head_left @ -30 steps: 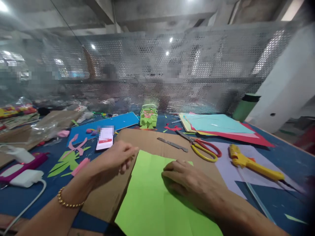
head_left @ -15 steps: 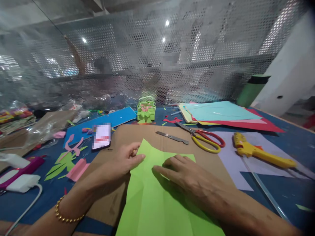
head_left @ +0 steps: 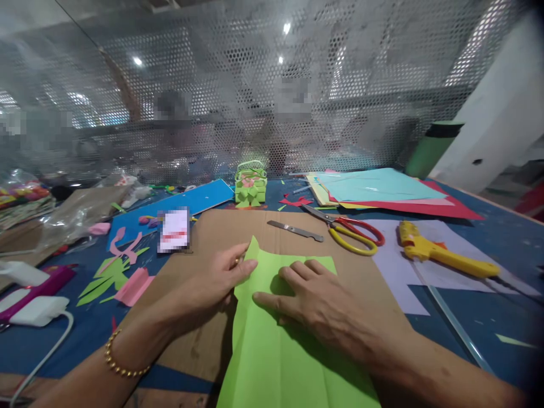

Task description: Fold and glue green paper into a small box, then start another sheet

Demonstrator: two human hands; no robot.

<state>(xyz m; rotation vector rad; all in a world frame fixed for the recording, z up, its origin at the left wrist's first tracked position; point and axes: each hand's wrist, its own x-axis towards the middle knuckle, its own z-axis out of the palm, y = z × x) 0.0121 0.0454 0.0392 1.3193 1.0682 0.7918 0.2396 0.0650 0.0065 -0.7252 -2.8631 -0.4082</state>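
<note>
green paper [head_left: 270, 354]: edge pinched in left hand [head_left: 225, 273]; right hand [head_left: 313, 297] atop, fingers apart; cardboard [head_left: 238, 228] extends past far edge.

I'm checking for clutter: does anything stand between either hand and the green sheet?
Nothing visible does. The left hand holds the green sheet near its far-left corner; the right hand rests on it. The metal blade lies beyond.

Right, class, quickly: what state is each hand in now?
Left hand: closed, pinching the edge of the green paper.
Right hand: open, thumb spread, laid on the paper.
</note>
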